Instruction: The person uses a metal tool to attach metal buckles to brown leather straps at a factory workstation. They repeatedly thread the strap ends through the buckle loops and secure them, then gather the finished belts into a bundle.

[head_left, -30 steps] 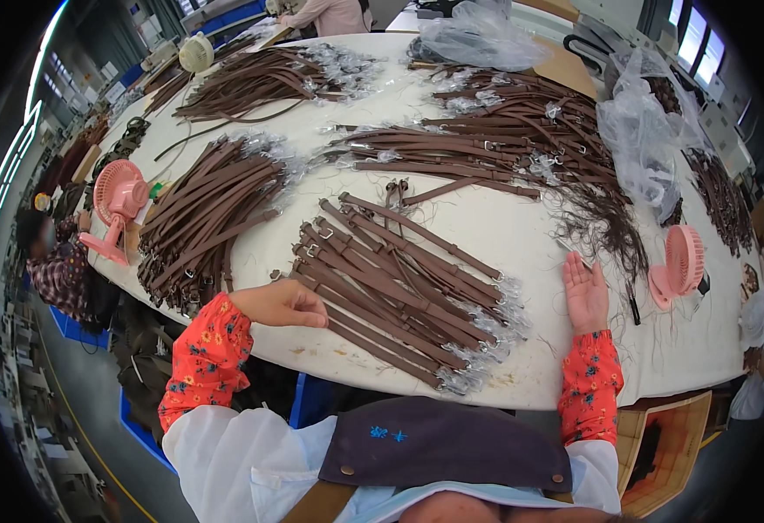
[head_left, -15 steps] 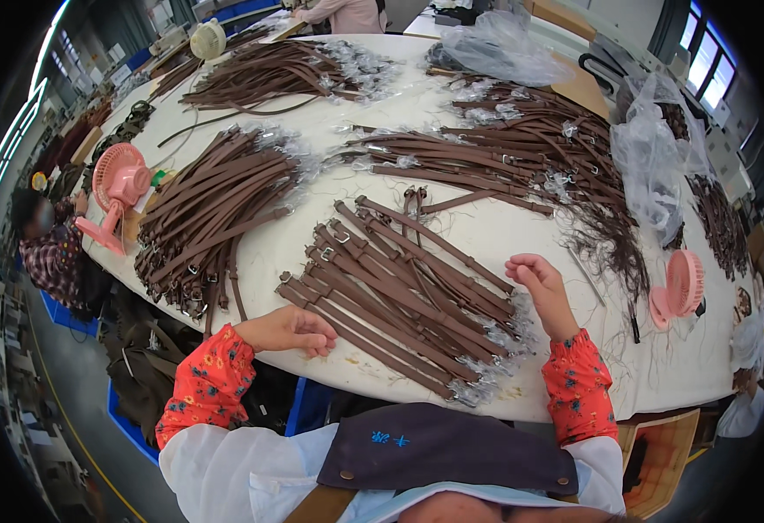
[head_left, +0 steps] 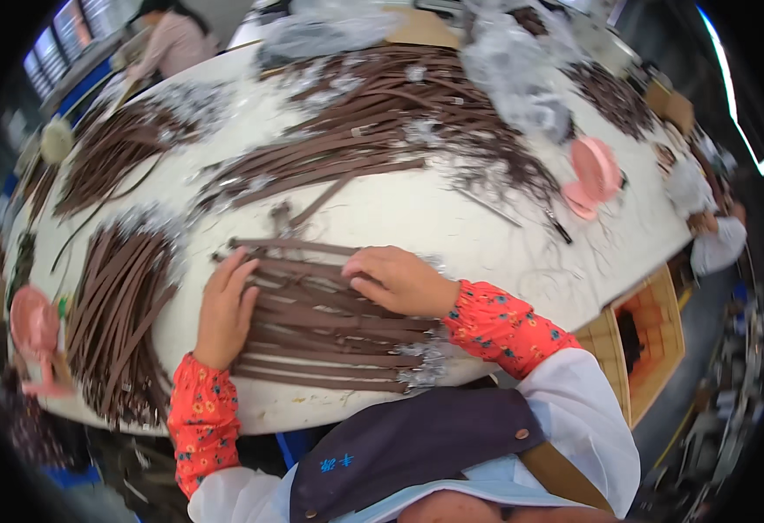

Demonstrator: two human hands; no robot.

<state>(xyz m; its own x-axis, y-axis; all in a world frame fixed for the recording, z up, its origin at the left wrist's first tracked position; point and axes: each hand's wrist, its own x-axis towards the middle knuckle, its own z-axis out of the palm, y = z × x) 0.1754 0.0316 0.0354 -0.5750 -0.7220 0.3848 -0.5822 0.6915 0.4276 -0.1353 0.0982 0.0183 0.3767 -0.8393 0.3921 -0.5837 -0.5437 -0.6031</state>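
In front of me several narrow brown buckled straps (head_left: 338, 327) lie roughly side by side, with clear plastic wrap (head_left: 421, 362) around their right-hand ends. My left hand (head_left: 225, 314) touches their left ends, its fingers stretched out and slightly apart. Across the upper right part of the same bundle rests my right hand (head_left: 404, 279), fingers bent a little over the top strap and thumb apart from them. Neither hand is visibly closed round a strap. Motion blurs the picture somewhat.
A second strap pile (head_left: 120, 314) lies to the left, a larger spread (head_left: 373, 122) beyond. Pink fans stand at left (head_left: 35, 336) and right (head_left: 593, 174). Clear plastic bags (head_left: 508, 70) sit at the back. A wooden crate (head_left: 648, 340) stands right of the table (head_left: 521, 288). Another person (head_left: 175, 48) sits far left.
My view has turned to the right. Both hands were apart from the straps at either end; now they are on the bundle, whose straps lie more level across the view.
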